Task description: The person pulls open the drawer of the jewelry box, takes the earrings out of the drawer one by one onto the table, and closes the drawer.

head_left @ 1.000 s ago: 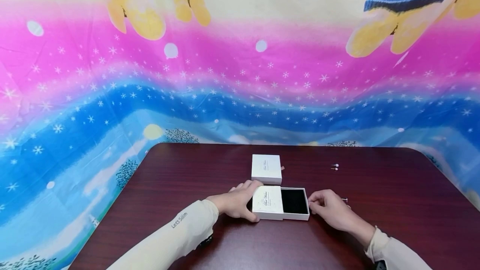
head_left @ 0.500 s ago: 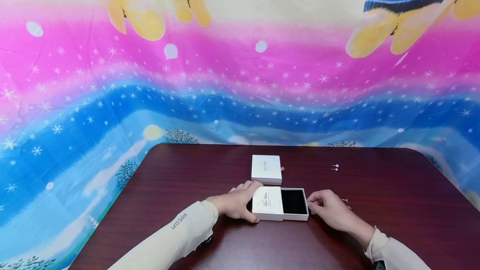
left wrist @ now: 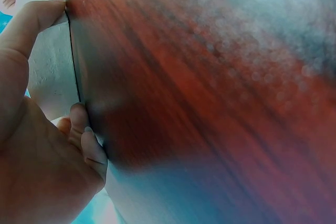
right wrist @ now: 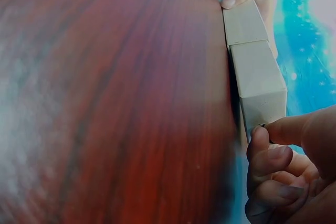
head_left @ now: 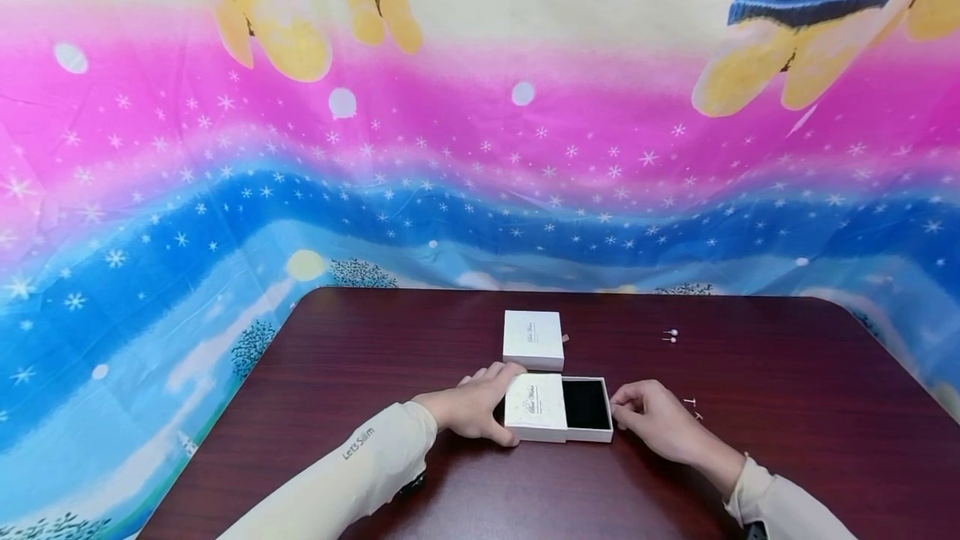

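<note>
A white drawer-style jewelry box (head_left: 535,401) lies on the table, its drawer (head_left: 587,404) partly out to the right, showing a black lining. Across the left end of its sleeve, my left hand (head_left: 474,405) grips with the thumb at the near edge and fingers at the far side. In the left wrist view the thumb and fingers of the left hand (left wrist: 42,114) span the sleeve (left wrist: 52,69). At the drawer's right end, my right hand (head_left: 654,419) pinches a small pull tab with thumb and forefinger; the tab (right wrist: 263,125) is mostly hidden by the fingertips.
Behind stands a second, closed white box (head_left: 532,338) with a short ribbon tab (head_left: 566,338). Two pearl stud earrings (head_left: 672,332) lie at the back right. More small stud-like pieces (head_left: 691,402) lie just beyond the right hand. A printed cloth (head_left: 480,148) hangs behind the table.
The drawer has slid slightly left into its sleeve, and my right hand has moved left with it. The left hand stays in place. More of the small stud-like pieces shows.
</note>
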Available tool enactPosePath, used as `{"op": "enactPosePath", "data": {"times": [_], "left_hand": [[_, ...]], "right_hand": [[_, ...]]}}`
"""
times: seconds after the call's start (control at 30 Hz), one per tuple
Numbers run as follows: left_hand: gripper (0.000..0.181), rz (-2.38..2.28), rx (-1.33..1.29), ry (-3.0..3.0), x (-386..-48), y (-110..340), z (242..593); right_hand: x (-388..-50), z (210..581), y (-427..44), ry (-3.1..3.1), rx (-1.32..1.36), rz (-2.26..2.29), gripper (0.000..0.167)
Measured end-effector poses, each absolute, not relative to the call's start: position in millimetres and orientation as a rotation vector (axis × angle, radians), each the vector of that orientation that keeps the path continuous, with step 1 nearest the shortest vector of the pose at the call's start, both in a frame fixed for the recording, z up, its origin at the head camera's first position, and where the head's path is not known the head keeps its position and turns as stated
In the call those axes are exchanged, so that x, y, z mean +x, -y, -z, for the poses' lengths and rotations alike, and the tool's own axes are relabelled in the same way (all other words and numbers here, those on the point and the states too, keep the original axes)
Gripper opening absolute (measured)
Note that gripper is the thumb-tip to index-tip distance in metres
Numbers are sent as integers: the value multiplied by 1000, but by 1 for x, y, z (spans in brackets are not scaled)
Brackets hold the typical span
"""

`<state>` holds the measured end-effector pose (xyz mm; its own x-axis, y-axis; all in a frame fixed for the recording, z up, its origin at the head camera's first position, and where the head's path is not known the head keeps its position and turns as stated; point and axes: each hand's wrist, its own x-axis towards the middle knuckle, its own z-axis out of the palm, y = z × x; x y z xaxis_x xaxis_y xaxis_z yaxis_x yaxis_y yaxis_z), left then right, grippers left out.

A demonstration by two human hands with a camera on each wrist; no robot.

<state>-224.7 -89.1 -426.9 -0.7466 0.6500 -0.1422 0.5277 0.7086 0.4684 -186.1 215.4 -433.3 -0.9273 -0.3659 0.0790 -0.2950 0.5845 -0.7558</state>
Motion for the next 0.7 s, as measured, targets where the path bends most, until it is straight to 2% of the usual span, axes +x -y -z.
{"op": "enactPosePath", "data": {"times": [0.7], "left_hand": [[87, -586, 924, -2611, -224, 89, 425]], "right_hand": [[-186, 434, -213, -2702, -575, 1276, 12]]}}
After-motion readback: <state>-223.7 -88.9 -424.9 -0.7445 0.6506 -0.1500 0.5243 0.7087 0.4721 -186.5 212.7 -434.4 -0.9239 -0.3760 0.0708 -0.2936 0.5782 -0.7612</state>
